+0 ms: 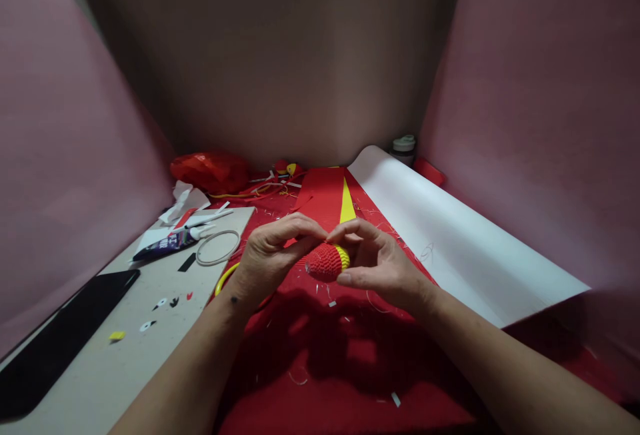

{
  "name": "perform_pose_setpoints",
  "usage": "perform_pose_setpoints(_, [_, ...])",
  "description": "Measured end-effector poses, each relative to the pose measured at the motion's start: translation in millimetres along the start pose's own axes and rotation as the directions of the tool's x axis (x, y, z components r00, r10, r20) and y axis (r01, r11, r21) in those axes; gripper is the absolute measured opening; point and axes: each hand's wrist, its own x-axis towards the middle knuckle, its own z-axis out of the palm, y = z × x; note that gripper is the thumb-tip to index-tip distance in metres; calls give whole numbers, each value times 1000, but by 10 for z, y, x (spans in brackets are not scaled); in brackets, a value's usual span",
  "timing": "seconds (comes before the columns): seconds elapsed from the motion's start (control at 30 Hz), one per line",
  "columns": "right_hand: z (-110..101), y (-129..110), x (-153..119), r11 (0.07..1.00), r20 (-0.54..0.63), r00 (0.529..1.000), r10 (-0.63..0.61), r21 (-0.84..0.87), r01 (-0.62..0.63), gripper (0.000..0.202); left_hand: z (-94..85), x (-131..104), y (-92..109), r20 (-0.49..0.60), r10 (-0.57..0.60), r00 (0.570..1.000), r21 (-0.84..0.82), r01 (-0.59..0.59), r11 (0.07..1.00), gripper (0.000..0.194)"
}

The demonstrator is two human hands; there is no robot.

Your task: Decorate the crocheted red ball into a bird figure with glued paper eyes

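A small rounded craft piece of ridged red and yellow corrugated paper point(324, 263) is held up above the red cloth, its red part to the left and its yellow part to the right. My right hand point(383, 262) grips the yellow end, thumb below and fingers on top. With thumb and fingertips pinched together, my left hand point(280, 248) touches the piece's upper edge; anything tiny between those tips is too small to make out. Behind my hands lie a sheet of red corrugated paper point(323, 188) and a yellow strip point(347, 203).
At left, a grey board point(173, 315) carries a dark glue tube point(167, 246), a pale ring point(218, 248), small paper eye cut-outs point(160, 304) and a black slab point(65, 342). A curled white sheet point(465, 242) lies right. A red bag point(210, 172) and lidded container point(403, 148) stand behind.
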Motion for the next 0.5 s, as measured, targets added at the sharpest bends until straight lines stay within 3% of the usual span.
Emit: perform_pose_setpoints(0.5, [11, -4, 7, 1000, 13, 1000, -17, 16, 16, 39, -1, -12, -30, -3, -37, 999, -41, 36, 999, 10])
